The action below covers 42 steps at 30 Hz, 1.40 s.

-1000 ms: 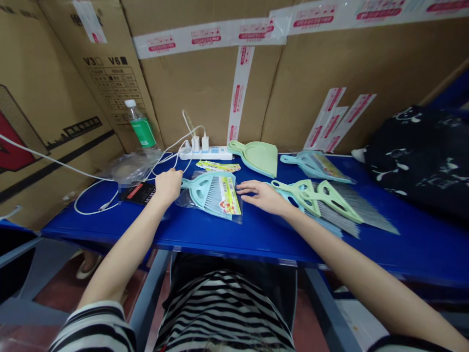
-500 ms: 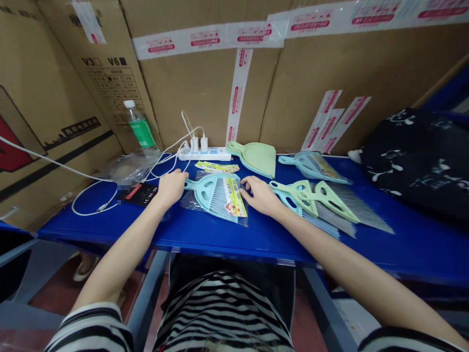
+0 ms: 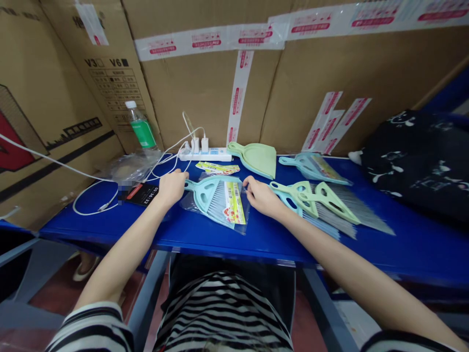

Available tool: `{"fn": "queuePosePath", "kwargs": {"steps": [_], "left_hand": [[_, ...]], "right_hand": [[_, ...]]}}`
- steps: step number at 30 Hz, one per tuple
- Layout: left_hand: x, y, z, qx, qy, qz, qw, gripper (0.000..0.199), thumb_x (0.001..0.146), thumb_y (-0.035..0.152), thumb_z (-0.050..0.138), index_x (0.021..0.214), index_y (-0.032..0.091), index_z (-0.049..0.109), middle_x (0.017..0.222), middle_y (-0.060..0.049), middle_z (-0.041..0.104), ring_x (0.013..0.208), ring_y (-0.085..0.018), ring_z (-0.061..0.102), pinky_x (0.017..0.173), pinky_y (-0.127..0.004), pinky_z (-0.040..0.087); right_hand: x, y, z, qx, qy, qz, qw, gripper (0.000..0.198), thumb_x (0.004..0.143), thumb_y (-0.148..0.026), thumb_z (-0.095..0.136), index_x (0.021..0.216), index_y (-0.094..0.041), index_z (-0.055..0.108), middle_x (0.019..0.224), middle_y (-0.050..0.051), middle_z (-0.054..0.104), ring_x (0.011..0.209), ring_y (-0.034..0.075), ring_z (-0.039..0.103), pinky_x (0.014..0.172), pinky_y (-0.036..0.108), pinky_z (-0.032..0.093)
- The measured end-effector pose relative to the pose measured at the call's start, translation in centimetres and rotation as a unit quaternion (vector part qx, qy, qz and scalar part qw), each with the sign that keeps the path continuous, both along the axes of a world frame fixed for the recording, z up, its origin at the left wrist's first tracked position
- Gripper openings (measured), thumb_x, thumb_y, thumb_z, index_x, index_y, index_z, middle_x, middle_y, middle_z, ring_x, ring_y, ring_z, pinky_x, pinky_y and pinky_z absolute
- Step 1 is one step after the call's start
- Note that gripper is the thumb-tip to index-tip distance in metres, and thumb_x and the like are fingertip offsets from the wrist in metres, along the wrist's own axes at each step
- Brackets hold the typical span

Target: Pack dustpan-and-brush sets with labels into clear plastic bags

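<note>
A light-blue brush and dustpan set (image 3: pixel 205 195) lies in a clear plastic bag (image 3: pixel 190 203), with a yellow-green label (image 3: pixel 234 203) across the bristles. My left hand (image 3: pixel 173 187) is closed around the handle end of the set, and its fingers hide that end. At the bag's upper right corner, my right hand (image 3: pixel 262 195) has its fingers pinched on the plastic edge. Close to my right wrist lie several loose brushes, among them a green brush (image 3: pixel 335 203) and a blue one (image 3: pixel 291 199) partly under the others.
Behind are a green dustpan (image 3: pixel 258 159), a bagged blue set (image 3: pixel 317 167), loose labels (image 3: pixel 218 168) and a power strip (image 3: pixel 216 154) with white cables. A phone (image 3: pixel 141 194), crumpled plastic (image 3: pixel 132 166) and a bottle (image 3: pixel 142 131) stand left. A dark patterned bag (image 3: pixel 414 166) sits right.
The bagged set has turned slightly, its bristle end shifting toward me. My right fingers have gone from slightly apart to pinched on the bag's edge. My left hand has stayed put.
</note>
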State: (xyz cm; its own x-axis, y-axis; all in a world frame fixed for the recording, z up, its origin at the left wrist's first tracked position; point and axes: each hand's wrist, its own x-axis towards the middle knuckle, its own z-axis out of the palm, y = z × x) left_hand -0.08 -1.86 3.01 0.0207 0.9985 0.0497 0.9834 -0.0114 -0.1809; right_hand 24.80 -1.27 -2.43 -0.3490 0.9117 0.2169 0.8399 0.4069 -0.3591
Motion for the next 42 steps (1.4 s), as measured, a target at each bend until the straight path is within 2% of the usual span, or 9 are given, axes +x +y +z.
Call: {"fn": "queuePosePath", "kwargs": {"steps": [7,14,19,25,30,32,37,42], "left_hand": [[-0.3,0.0,0.2,0.007,-0.002,0.016,1.0,0.042,0.085,0.004,0.036,0.111,0.021,0.065,0.112,-0.012,0.062,0.099,-0.03,0.066,0.08,-0.036,0.05],[-0.1,0.0,0.2,0.001,0.002,0.003,1.0,0.042,0.086,0.004,0.036,0.111,0.02,0.065,0.111,-0.012,0.062,0.1,-0.031,0.065,0.08,-0.036,0.05],[0.0,-0.1,0.2,0.003,-0.001,0.005,1.0,0.042,0.086,0.004,0.036,0.111,0.02,0.065,0.112,-0.012,0.063,0.1,-0.031,0.065,0.08,-0.036,0.051],[-0.3,0.2,0.0,0.014,-0.014,0.004,1.0,0.042,0.087,0.005,0.037,0.114,0.021,0.064,0.112,-0.013,0.064,0.101,-0.031,0.065,0.082,-0.037,0.051],[-0.2,0.4,-0.3,0.029,-0.026,-0.021,0.999,0.046,0.086,0.003,0.035,0.123,0.018,0.058,0.116,-0.013,0.063,0.105,-0.03,0.064,0.086,-0.038,0.051],[-0.1,0.3,-0.3,0.037,-0.027,-0.025,0.999,0.045,0.087,0.004,0.036,0.123,0.017,0.057,0.119,-0.013,0.062,0.105,-0.03,0.064,0.085,-0.038,0.051],[0.2,0.1,-0.3,0.055,-0.013,-0.019,0.998,0.038,0.09,0.012,0.037,0.118,0.017,0.061,0.116,-0.013,0.061,0.099,-0.032,0.065,0.08,-0.039,0.053],[0.1,0.4,-0.6,0.055,-0.019,-0.068,0.996,0.037,0.091,0.016,0.038,0.116,0.02,0.064,0.105,-0.012,0.064,0.098,-0.03,0.065,0.085,-0.039,0.051]], "right_hand": [[-0.1,-0.6,0.8,-0.027,-0.04,-0.021,0.999,0.028,0.077,-0.006,0.042,0.102,-0.017,0.047,0.069,0.003,0.061,0.068,0.022,0.059,0.063,0.029,0.038],[-0.4,-0.9,1.1,-0.009,-0.074,-0.032,0.997,0.021,0.088,-0.023,0.048,0.107,-0.016,0.05,0.085,0.01,0.067,0.077,0.024,0.064,0.062,0.029,0.04],[-0.5,-0.7,1.3,-0.021,-0.088,-0.046,0.995,0.029,0.088,-0.011,0.04,0.116,-0.013,0.05,0.093,0.012,0.07,0.087,0.025,0.066,0.068,0.029,0.042],[-0.3,-0.8,1.6,-0.037,-0.093,-0.07,0.992,0.036,0.087,-0.01,0.041,0.122,-0.011,0.049,0.083,0.009,0.072,0.083,0.025,0.067,0.069,0.03,0.043],[-0.5,-0.9,2.0,-0.02,-0.13,-0.069,0.989,0.018,0.091,-0.017,0.045,0.101,-0.017,0.06,0.097,0.012,0.071,0.093,0.024,0.066,0.07,0.028,0.042],[-0.5,-1.0,2.2,-0.021,-0.143,-0.08,0.986,0.018,0.091,-0.016,0.045,0.094,-0.018,0.062,0.099,0.012,0.071,0.094,0.024,0.066,0.069,0.027,0.041],[-0.5,-1.4,2.7,-0.052,-0.164,-0.122,0.978,0.021,0.09,-0.016,0.043,0.09,-0.017,0.064,0.088,0.011,0.072,0.087,0.024,0.067,0.064,0.028,0.039],[-0.2,-1.5,2.9,-0.056,-0.171,-0.111,0.977,0.025,0.09,-0.018,0.042,0.081,-0.018,0.065,0.081,0.01,0.072,0.08,0.023,0.067,0.061,0.027,0.037]]}}
